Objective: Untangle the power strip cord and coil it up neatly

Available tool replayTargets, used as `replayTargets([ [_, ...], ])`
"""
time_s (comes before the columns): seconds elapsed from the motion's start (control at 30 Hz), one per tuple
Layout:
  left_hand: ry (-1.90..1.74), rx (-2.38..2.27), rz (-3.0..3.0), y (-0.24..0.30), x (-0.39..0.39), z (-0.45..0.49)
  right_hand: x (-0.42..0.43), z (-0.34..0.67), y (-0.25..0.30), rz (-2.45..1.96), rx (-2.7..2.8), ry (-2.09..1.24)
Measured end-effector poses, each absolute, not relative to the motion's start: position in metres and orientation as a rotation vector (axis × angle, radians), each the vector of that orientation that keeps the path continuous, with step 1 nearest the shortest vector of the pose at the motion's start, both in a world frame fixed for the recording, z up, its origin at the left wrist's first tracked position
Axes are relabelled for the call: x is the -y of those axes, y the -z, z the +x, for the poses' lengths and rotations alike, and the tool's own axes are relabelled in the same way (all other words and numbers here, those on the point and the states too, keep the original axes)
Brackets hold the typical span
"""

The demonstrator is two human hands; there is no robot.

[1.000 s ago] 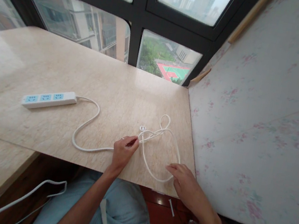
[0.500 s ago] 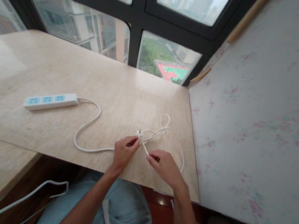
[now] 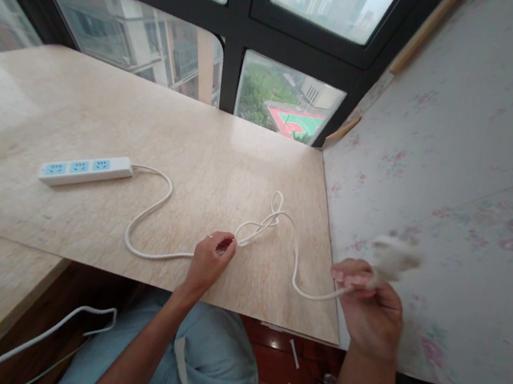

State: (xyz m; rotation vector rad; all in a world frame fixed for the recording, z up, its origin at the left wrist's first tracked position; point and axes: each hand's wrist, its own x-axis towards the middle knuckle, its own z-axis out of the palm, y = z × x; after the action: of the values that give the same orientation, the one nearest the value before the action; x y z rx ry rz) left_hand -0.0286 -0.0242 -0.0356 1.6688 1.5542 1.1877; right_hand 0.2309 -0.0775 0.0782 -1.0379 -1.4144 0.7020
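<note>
A white power cord (image 3: 147,213) runs from a power strip (image 3: 87,170) with blue sockets at the left of the stone ledge. My left hand (image 3: 215,257) pinches the cord near the ledge's front. Just beyond those fingers, the cord lies in a loose tangle of loops (image 3: 265,221). From the tangle it curves right to my right hand (image 3: 368,302), which is raised by the wall and closed on the cord's end. A blurred white plug (image 3: 396,255) sticks up out of that hand.
The ledge (image 3: 101,120) meets a dark window frame (image 3: 230,70) behind and a flowered wall (image 3: 455,206) on the right. Another white cord (image 3: 45,335) hangs at lower left, beside the ledge's cut-out. Small items lie on the red floor (image 3: 276,352).
My right hand has moved right and up to the wall, now with the plug end in it. The cord's right part is drawn out after it. My left hand has stayed nearly in place.
</note>
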Motion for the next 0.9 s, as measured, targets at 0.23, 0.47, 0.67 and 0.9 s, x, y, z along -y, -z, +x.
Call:
replayTargets([
  [0.23,-0.555,-1.657,2.228,0.03,0.032,-0.061,0.037,0.223,-0.102,-1.065,1.249,-0.67],
  [0.47,-0.574,-2.015,2.224,0.026,0.024,-0.122,-0.012,0.254,-0.088,-1.433,1.349,-0.696],
  [0.67,-0.56,-2.149,2.156,0.028,0.025,-0.151,-0.04,0.241,-0.055,-1.95,1.902,-0.292],
  [0.9,-0.547,-2.079,2.172,0.037,0.034,-0.157,-0.055,0.225,-0.04,-2.196,1.897,-0.106],
])
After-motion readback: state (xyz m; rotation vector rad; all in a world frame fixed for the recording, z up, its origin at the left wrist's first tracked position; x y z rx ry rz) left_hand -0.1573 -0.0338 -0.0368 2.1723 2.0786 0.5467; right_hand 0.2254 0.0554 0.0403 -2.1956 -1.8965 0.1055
